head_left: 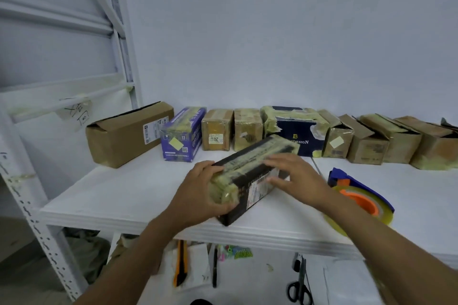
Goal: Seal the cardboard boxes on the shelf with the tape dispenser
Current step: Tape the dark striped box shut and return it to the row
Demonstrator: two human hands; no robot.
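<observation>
At the shelf's (119, 195) front edge, the left hand (198, 193) curled round the taped black box's (255, 163) near end. The right hand (295, 178) lay flat on top, holding nothing. Step, likely: smoothing tape. Next calls for the tape dispenser (361, 198), idle rightward, then the back-edge open boxes (366, 148).
</observation>
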